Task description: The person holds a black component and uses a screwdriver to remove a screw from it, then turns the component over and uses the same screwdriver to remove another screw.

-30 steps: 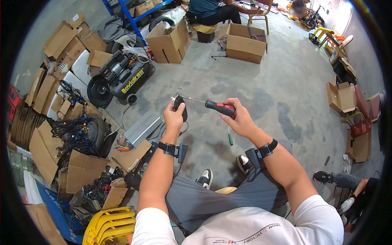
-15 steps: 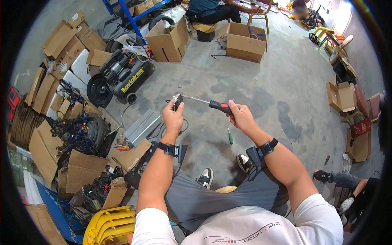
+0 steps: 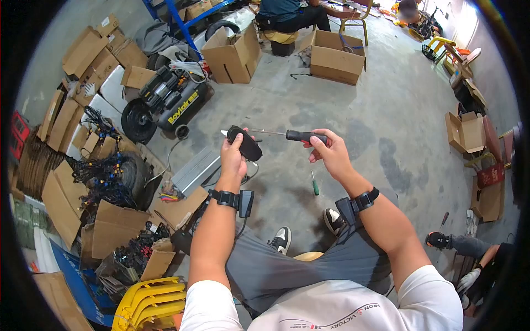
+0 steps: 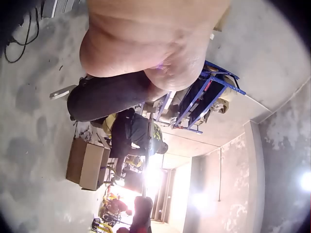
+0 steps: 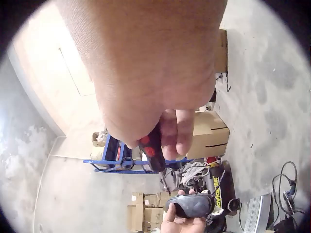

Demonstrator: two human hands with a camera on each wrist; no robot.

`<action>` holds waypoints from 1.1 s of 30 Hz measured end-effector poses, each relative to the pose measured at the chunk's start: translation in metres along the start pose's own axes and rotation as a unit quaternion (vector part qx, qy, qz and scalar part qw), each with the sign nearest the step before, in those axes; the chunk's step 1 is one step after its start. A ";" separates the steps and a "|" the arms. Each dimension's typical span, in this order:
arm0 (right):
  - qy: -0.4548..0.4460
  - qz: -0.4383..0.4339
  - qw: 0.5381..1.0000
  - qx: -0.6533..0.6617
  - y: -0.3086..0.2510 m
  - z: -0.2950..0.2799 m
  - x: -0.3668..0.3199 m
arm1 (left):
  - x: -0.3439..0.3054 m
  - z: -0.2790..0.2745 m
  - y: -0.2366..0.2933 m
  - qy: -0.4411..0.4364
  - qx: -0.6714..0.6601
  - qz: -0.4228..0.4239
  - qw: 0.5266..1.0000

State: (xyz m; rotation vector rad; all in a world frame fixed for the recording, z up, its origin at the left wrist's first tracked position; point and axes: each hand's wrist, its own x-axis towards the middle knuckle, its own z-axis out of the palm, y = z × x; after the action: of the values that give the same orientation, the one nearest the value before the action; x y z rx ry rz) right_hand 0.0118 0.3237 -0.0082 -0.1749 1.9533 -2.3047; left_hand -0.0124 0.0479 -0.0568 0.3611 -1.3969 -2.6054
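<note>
In the head view my left hand [image 3: 233, 159] holds a black, rounded elongated part [image 3: 249, 145] with a pale tab sticking out at one end. My right hand [image 3: 333, 153] grips a black-and-red screwdriver [image 3: 300, 135] by its handle, the shaft pointing left at the upper end of the part. From the right wrist, the part [image 5: 194, 206] shows a smooth dark face, with the screwdriver's tip close by its upper edge. The left wrist view shows the part [image 4: 104, 97] jutting out from under the palm.
A green-handled screwdriver [image 3: 315, 186] lies on the floor beyond my shoes. To the left are a grey metal case [image 3: 193, 170], an air compressor [image 3: 179, 107] and piled cardboard. Open boxes [image 3: 337, 63] stand ahead near a seated person [image 3: 290, 16]. Another person's gloved hand [image 3: 469, 278] is at right.
My left hand has turned the black part, so its long dark body now shows. My right hand has shifted its hold on the screwdriver handle. The head view has moved slightly.
</note>
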 end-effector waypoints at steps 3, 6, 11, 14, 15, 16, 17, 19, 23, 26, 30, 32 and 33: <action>-0.023 -0.004 0.999 0.022 0.001 0.001 -0.003 | -0.002 0.001 0.004 -0.024 -0.050 -0.021 0.998; -0.022 -0.013 0.999 0.023 0.001 0.002 -0.003 | -0.006 0.004 0.006 -0.042 -0.069 -0.028 0.996; -0.031 -0.025 0.999 0.008 0.000 0.000 -0.002 | -0.008 0.007 0.006 -0.066 -0.068 -0.027 0.995; -0.026 -0.027 0.999 0.005 0.001 0.000 -0.002 | -0.010 0.010 0.008 -0.057 -0.061 -0.026 0.996; -0.026 -0.027 0.999 0.005 0.001 0.000 -0.002 | -0.010 0.010 0.007 -0.055 -0.063 -0.024 0.996; -0.027 -0.028 0.999 0.004 0.000 0.000 -0.002 | -0.009 0.009 0.007 -0.054 -0.064 -0.023 0.996; -0.027 -0.029 0.999 0.003 0.000 0.000 -0.002 | -0.009 0.009 0.007 -0.054 -0.064 -0.023 0.996; -0.026 -0.028 0.999 0.003 -0.001 0.000 -0.003 | -0.008 0.008 0.006 -0.058 -0.060 -0.014 0.996; -0.030 -0.033 0.999 -0.011 0.000 0.000 -0.003 | -0.007 0.007 0.004 -0.056 -0.061 -0.010 0.996; -0.022 -0.031 0.999 -0.012 0.001 0.001 -0.003 | -0.007 0.006 0.004 -0.053 -0.065 -0.012 0.996; -0.002 -0.040 0.997 -0.069 0.002 0.003 -0.007 | -0.007 0.007 0.005 -0.050 -0.055 -0.006 0.997; 0.011 -0.063 0.989 -0.132 -0.001 0.006 -0.011 | -0.007 0.006 0.003 -0.051 -0.048 -0.001 0.998; 0.011 -0.062 0.989 -0.132 0.001 0.006 -0.011 | -0.007 0.007 0.002 -0.044 -0.017 0.021 0.999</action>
State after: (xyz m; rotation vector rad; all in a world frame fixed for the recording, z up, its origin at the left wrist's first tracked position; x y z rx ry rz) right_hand 0.0233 0.3194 -0.0085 -0.3045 2.3156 -2.1153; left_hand -0.0077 0.0542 -0.0502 0.2124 -1.3687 -2.6382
